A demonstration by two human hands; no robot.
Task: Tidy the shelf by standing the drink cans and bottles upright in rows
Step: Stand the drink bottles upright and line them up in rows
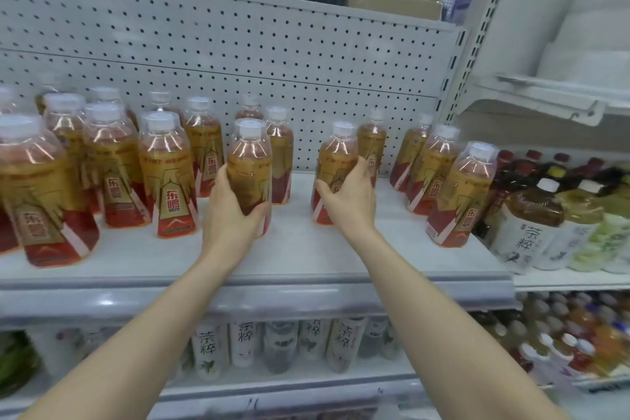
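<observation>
In my left hand point(226, 211) and right hand point(347, 201), the amber drink bottles point(249, 153) are clear glossy plastic with shiny gold-and-red film labels point(253, 182); the white shelf point(300, 249) looks smooth, matt.

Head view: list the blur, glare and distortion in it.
Head view: wide-angle bend curves the shelf edge; lower-shelf bottles are blurriest; white glare streaks the bottle in the left hand and the other bottle in the right hand; light even, shadows faint.

Head view, wide-angle, close, facing forward and down onto shelf point(300, 256).
</observation>
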